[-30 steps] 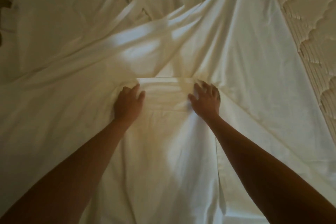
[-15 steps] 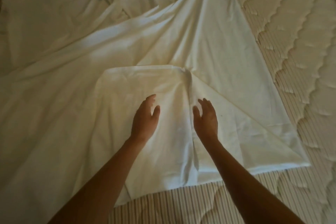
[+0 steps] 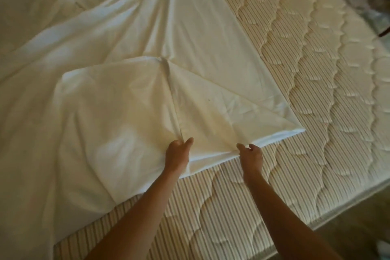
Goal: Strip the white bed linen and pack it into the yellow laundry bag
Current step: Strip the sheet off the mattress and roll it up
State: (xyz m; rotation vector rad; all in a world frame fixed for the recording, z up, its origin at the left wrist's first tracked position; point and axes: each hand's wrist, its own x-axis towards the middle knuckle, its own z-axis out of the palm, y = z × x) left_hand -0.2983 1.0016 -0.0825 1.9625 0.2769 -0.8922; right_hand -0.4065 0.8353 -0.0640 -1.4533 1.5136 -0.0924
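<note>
Your left hand [image 3: 178, 154] pinches the white sheet [image 3: 130, 95] at a vertical fold seam; your right hand [image 3: 251, 155] pinches its near hem just beside, fingers curled onto cloth. Both grips sit at the folded edge, likely to gather the panel toward you. The sheet lies across the quilted mattress [image 3: 306, 91], folded back on itself, creased, bare striped ticking exposed at the right and near side (yellow laundry bag not in view).
</note>
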